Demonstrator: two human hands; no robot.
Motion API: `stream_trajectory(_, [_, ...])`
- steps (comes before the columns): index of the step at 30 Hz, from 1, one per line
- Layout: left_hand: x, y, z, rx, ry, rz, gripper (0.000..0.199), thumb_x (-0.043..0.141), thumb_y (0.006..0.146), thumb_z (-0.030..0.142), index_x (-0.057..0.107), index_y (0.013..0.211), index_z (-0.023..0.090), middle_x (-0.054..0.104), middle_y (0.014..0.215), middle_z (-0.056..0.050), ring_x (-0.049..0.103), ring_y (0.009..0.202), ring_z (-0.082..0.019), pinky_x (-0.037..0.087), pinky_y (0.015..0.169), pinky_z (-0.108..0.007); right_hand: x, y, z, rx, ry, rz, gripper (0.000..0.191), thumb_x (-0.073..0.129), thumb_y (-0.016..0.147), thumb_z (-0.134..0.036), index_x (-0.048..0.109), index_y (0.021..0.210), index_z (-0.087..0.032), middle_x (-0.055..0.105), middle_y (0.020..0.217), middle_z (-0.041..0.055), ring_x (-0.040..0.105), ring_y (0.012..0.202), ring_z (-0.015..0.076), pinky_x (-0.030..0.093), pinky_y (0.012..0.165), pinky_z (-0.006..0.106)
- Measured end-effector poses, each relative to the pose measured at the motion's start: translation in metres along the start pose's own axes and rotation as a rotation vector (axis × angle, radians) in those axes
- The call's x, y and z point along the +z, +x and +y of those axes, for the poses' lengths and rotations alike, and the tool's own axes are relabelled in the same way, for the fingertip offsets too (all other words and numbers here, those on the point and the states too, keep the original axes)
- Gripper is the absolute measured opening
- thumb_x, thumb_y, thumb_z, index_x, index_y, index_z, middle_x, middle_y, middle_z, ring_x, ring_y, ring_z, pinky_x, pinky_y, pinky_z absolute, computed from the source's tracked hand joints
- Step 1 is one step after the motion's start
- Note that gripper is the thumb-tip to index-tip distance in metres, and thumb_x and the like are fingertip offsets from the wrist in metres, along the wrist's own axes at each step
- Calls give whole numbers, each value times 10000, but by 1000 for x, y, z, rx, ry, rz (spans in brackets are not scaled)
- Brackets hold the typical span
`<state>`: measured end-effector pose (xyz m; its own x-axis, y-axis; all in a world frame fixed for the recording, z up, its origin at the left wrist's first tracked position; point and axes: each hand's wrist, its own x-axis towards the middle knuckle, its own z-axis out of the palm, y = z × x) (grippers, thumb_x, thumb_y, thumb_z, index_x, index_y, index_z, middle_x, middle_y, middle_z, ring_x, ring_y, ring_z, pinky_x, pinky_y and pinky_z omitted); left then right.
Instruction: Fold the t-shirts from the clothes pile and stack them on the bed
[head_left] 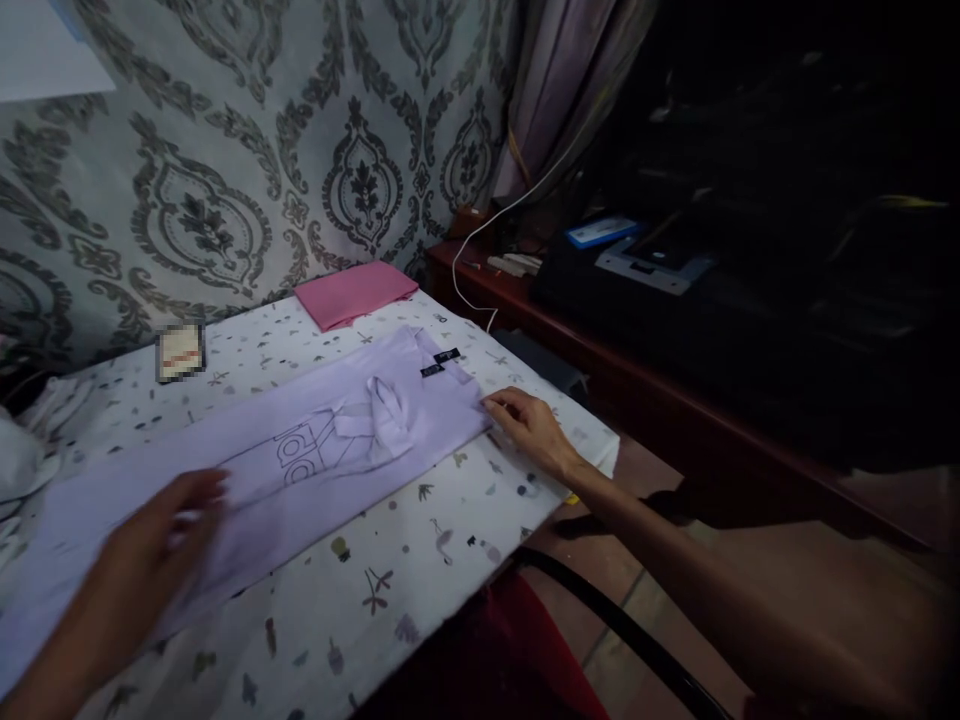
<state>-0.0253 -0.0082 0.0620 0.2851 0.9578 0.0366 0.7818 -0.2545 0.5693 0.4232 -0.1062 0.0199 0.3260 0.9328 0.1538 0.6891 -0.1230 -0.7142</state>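
A lavender T-shirt point(247, 420) lies lengthwise on the table, folded into a long strip. Part of a dark outlined print shows on it, and one sleeve is bunched up over the middle. Two small black labels point(440, 362) sit near its neck end. My right hand point(529, 430) is closed, thumb and fingers pinching the edge of the shirt at that end. Over the nearer left part of the shirt is my left hand point(161, 550), its fingers bent and smeared by motion. Whether the left fingers grip any cloth cannot be made out.
A pink folded cloth point(356, 293) lies at the table's back edge by the patterned wall. A small blurred-out packet point(180, 352) sits at the back left. The printed white tablecloth point(420, 560) covers the table. To the right stands a dark reddish wooden desk point(630, 365) with a white cable.
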Motion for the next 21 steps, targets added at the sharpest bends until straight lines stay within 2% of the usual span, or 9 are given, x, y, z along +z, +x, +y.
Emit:
stream_trajectory(1, [18,8,28,60,-15,-139,468,543,811,642,630,1161,343,733,1088,-24,699,869,-262,575,710,-356,-2,1,0,-4,-8,-31,302,513,919,-430,708,916,-199,694,909,67,588,762,190,439,727,330])
stream_trajectory(4, [68,32,106,293,27,-271,505,471,881,571,582,1300,312,666,1192,-69,652,1038,-281,536,845,-390,-6,5,-1,-2,-28,-138,257,637,856,-426,719,956,-205,674,953,62,580,749,176,439,733,326])
stream_trajectory(5, [81,41,124,333,63,-299,491,449,902,542,575,1316,310,651,1179,-76,640,1046,-282,524,853,-391,-7,6,0,-5,-28,-166,244,675,827,-410,721,951,-205,661,946,56,571,730,168,438,723,322])
stream_trajectory(7, [100,58,148,357,156,-313,491,424,931,506,550,1364,311,614,1167,-89,618,1059,-288,501,854,-388,-10,8,1,-31,-2,-204,195,697,808,-370,722,906,-203,632,918,45,548,697,151,435,701,310])
stream_trajectory(11, [113,88,159,302,340,-313,521,454,912,595,560,1358,348,577,1140,-91,602,1037,-301,474,771,-356,-14,10,3,-120,123,-225,175,632,852,-357,694,799,-201,625,912,43,538,697,143,434,681,290])
stream_trajectory(15, [113,107,157,259,385,-328,475,459,881,644,656,1145,302,618,1033,-74,622,891,-264,424,682,-315,-14,11,3,-117,194,-259,247,576,897,-421,672,840,-201,636,814,23,529,696,155,412,652,279])
stream_trajectory(18, [113,119,154,255,302,-329,256,537,841,465,658,846,240,655,837,-45,604,799,-240,380,645,-304,-12,13,2,-99,237,-273,280,542,914,-456,634,842,-202,600,739,-4,504,675,148,397,636,269])
stream_trajectory(21, [108,132,149,233,26,-292,63,578,695,280,604,691,223,591,646,2,554,658,-192,368,605,-288,-9,18,5,-104,266,-277,276,529,917,-453,613,839,-201,585,726,-11,492,665,142,390,621,263])
